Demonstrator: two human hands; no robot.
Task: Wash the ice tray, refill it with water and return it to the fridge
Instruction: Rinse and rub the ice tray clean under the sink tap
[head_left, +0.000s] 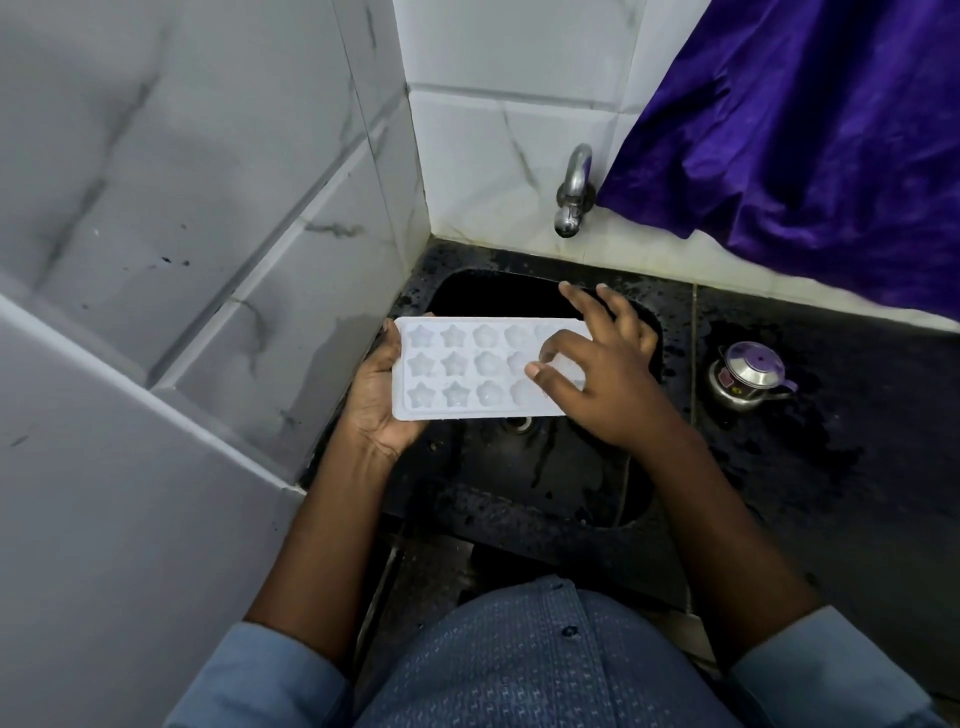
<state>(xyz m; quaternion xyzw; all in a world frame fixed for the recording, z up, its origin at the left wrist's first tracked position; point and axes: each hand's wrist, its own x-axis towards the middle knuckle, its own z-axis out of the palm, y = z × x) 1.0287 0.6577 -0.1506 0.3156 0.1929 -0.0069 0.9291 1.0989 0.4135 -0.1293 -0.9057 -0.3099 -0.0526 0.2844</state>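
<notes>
Here, ice tray (467, 410): white plastic, star and round moulds (455, 364); our left hand (374, 410) grips its end.
Right hand (608, 384): unclenched, spread, touching moulds.
Sink (545, 467): wet black stone.

Wet black counter (857, 467), inset sink (545, 467); lidded steel pot (746, 375) on it.
</notes>
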